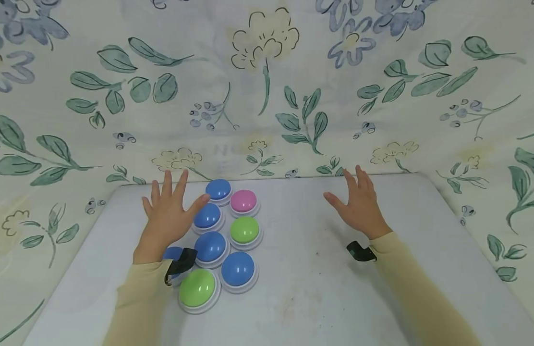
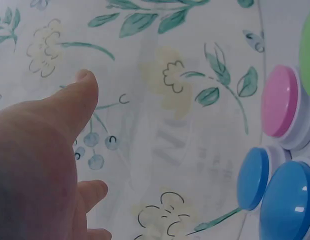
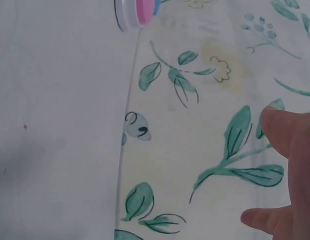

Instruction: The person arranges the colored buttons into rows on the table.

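You seem to be between moves: both hands hang spread above the white table (image 1: 301,230), and neither holds anything. The buttons (image 1: 212,245) sit close together in a cluster on your left side of the table: five blue, one partly hidden behind your left wrist, two green and the pink button (image 1: 243,200). The next move probably calls for lowering the left hand (image 1: 165,218) onto that cluster, or bringing the right hand (image 1: 359,206) across, since it is well apart from it. Your left fingers are straight and fanned wide; the thumb overlaps the farthest blue button (image 1: 218,189) in the head view, but the left wrist view shows it apart from the buttons. Your right thumb stands well away from fingers that lie closer together, touching nothing that you can see.
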Motion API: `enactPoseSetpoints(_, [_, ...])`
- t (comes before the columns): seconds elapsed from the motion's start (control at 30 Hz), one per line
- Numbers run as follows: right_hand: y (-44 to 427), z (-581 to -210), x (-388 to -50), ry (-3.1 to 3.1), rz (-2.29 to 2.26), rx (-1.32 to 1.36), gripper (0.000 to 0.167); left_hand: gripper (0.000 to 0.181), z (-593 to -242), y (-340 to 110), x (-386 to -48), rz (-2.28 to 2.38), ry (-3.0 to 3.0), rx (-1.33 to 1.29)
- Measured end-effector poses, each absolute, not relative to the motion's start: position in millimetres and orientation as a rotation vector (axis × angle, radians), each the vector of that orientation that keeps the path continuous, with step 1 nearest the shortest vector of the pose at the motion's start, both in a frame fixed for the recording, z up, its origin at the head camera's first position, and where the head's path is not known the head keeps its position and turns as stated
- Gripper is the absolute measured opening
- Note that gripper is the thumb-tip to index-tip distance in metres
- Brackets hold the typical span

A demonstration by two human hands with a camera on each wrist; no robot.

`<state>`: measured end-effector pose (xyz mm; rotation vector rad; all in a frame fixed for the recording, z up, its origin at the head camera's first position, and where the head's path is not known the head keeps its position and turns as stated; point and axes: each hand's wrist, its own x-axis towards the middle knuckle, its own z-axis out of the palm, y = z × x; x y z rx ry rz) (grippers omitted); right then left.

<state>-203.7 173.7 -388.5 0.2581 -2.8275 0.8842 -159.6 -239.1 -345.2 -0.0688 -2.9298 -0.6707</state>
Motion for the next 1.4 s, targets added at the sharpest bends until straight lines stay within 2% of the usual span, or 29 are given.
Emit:
enactPoseSetpoints(0.53, [114.4, -400.8, -211.8, -2.838, 1.107, 0.318, 0.085, 0.088, -358.9, -208.1, -172.7, -0.979, -2.874, 0.038])
enactPoseSetpoints(0.73, [91.5, -404.2, -215.3, -2.829, 1.26, 0.34, 0.08, 0.078, -370.8, -195.1, -182.2, -1.052, -2.835, 0.018])
enactPoseSetpoints(1.4, [28.1, -423.7, -236.6, -2.765, 1.542, 0.414, 0.068, 0.074, -388.4, -172.9, -194.6, -1.184, -2.894, 0.114])
